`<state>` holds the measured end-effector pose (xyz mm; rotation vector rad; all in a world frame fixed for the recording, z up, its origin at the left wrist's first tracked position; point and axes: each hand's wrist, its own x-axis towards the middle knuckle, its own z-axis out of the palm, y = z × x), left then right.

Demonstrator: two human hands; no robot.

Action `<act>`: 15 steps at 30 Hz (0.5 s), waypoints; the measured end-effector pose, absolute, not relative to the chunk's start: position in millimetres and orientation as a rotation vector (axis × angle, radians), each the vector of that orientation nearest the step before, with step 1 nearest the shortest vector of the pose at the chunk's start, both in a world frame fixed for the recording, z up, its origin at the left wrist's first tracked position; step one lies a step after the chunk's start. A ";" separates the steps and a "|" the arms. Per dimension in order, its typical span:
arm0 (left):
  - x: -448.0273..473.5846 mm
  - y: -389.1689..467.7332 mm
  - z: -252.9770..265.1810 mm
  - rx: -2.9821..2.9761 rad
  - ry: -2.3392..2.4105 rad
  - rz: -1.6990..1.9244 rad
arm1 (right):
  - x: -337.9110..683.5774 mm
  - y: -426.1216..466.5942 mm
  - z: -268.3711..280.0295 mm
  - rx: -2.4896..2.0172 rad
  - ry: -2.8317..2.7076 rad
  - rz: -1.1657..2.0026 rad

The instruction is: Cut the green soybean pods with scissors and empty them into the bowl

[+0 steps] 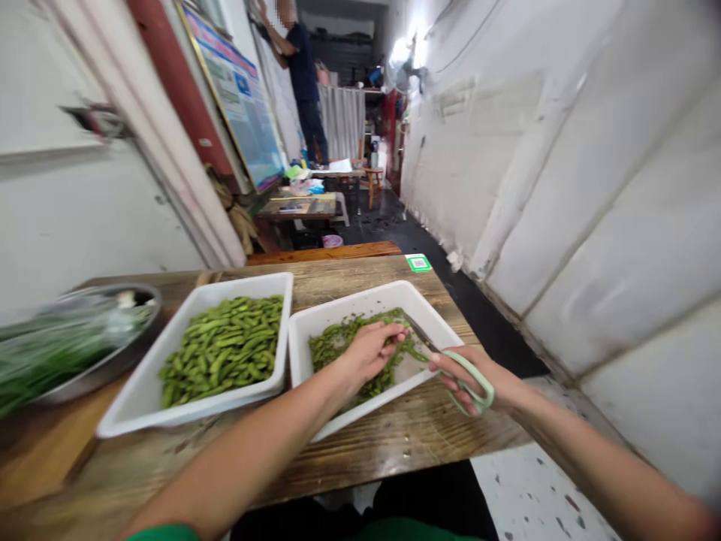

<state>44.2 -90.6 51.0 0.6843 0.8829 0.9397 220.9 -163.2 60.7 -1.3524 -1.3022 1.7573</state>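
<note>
Over the right white tray (321, 323), my left hand (369, 347) pinches an edamame pod, mostly hidden by the fingers. My right hand (473, 376) grips a pair of scissors (485, 387) by light green handles. Their dark blades reach over the tray to just beside my left fingertips. Loose edamame pods and trimmed bits (335, 342) lie in this tray, partly covered by my left hand and forearm. Directly to its left stands another white tray (135, 398), holding a large heap of green edamame pods (230, 346).
Both trays stand on a wooden table (388, 469). At far left, a metal bowl (84, 373) holds bagged long green vegetables, blurred. A QR-code card (418, 263) lies at the table's far right corner. Farther back, a person (304, 83) stands raised with arms up, near cluttered tables (298, 207).
</note>
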 end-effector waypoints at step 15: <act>-221.8 -40.1 96.5 1.782 2.237 1.133 | 236.1 -171.8 49.8 -1.298 -1.456 1.871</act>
